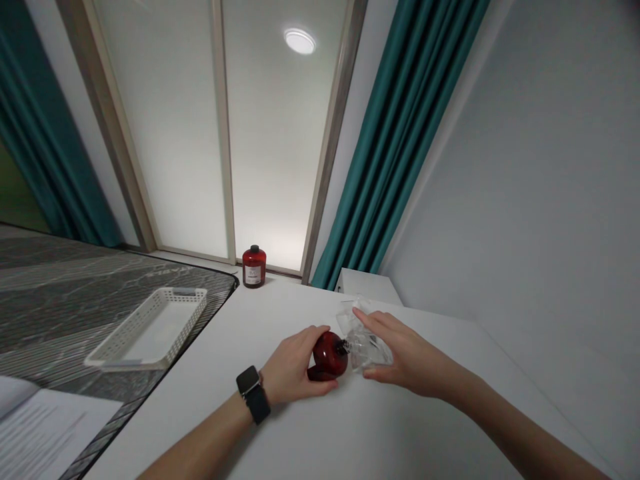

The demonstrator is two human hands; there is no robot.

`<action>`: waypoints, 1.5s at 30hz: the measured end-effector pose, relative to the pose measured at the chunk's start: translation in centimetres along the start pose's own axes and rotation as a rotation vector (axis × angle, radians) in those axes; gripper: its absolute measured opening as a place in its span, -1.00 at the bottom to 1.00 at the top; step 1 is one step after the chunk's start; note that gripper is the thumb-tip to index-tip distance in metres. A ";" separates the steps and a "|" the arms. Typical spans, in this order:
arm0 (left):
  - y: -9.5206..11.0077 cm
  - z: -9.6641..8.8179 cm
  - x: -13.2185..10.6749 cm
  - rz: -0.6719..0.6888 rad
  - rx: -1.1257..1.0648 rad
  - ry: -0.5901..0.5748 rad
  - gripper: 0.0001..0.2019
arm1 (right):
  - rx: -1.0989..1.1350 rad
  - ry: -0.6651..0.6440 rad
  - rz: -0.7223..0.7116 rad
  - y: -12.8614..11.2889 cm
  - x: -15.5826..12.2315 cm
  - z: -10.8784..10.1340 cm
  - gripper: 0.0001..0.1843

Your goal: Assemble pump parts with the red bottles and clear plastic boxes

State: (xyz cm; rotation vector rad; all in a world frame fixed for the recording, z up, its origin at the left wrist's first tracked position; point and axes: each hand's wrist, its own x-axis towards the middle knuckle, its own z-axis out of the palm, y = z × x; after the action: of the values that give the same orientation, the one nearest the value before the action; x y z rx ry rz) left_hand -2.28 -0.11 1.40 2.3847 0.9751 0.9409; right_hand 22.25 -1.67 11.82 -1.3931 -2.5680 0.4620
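My left hand, with a black watch on its wrist, is wrapped round a dark red glossy bottle. The bottle lies tilted, its dark threaded neck pointing right. Against that neck is a crumpled clear plastic bag, and my right hand grips it between thumb and fingers. Whether the bag covers the bottle's mouth or only touches it, I cannot tell. Farther back on the white table stands a second red bottle with a black cap and a pale label, apart from both hands.
To the left, a white perforated basket rests on a grey patterned surface. Printed papers lie at the lower left. A white box sits beyond the table's back edge, near the teal curtain and frosted glass doors.
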 end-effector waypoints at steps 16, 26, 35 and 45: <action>0.1 0.0 -0.1 0.001 -0.043 0.007 -0.20 | -0.018 0.026 -0.031 0.0 -0.1 0.0 0.08; 0.1 0.1 0.0 -0.002 -0.054 0.011 -0.19 | -0.035 0.047 -0.055 0.0 -0.1 0.1 0.08; 0.1 0.2 -0.1 -0.005 -0.045 0.034 -0.20 | -0.056 0.063 -0.076 0.1 -0.1 0.2 0.08; 0.2 0.1 0.0 -0.003 -0.045 0.028 -0.20 | -0.087 0.075 -0.080 0.2 -0.1 0.3 0.11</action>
State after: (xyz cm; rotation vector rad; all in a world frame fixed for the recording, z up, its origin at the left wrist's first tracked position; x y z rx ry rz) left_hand -2.18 -0.27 1.44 2.3388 0.9573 0.9866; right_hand 22.37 -1.72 11.51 -1.3026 -2.5999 0.2832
